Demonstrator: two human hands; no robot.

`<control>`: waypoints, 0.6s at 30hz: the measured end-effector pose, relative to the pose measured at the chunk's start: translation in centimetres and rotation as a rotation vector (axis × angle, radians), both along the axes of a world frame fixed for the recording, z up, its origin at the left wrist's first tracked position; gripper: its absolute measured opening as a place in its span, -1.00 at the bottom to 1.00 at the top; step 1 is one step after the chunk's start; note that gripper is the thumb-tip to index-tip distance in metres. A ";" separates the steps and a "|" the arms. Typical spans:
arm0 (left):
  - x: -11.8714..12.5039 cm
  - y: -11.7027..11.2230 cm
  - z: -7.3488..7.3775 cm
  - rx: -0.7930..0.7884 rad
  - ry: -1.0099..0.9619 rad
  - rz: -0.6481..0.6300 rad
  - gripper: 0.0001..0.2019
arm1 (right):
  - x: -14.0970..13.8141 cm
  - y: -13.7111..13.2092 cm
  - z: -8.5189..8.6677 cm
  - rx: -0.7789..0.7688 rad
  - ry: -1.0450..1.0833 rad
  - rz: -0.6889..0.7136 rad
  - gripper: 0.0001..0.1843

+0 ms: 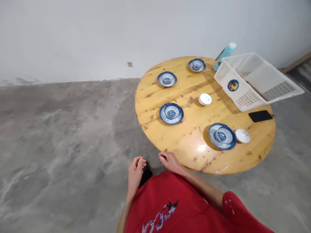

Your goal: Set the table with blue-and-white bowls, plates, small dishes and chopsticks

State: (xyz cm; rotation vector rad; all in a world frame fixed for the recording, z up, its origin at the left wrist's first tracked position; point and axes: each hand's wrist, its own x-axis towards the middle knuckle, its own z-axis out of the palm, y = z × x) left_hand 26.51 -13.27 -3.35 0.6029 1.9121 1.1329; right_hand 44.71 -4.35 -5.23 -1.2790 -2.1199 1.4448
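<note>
My left hand point(136, 167) hangs in front of my red shirt, left of the table, fingers loosely bent and nothing visible in it. At the near edge of the round wooden table point(189, 142) is my right hand point(169, 160), also loosely bent and holding nothing I can see. Closest to it are a blue-and-white plate with a bowl point(171, 113) on it and, further right, another plate with a bowl point(222, 136). A small white dish point(242, 136) lies beside that one. Two more plate-and-bowl sets, one left point(167, 79) and one far point(197, 65), sit toward the back.
Small white dishes point(205, 99), apparently stacked, stand mid-table. A white plastic basket point(250, 97) with a round sticker occupies the right side, with a light-blue bottle point(224, 55) behind it and a black phone point(260, 116) in front. A pale wall point(85, 38) rises behind the concrete floor point(73, 139).
</note>
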 end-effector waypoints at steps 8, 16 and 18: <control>-10.7 4.5 -0.3 0.056 0.004 -0.247 -0.70 | -6.3 -1.8 0.9 -0.148 0.019 -0.365 -0.71; -11.6 8.7 -1.7 0.069 -0.118 -0.469 -0.73 | -6.2 -2.4 0.2 -0.280 0.061 -0.819 -0.63; -11.5 9.7 -1.9 0.075 -0.136 -0.517 -0.72 | -5.2 -1.1 0.1 -0.277 0.111 -0.915 -0.62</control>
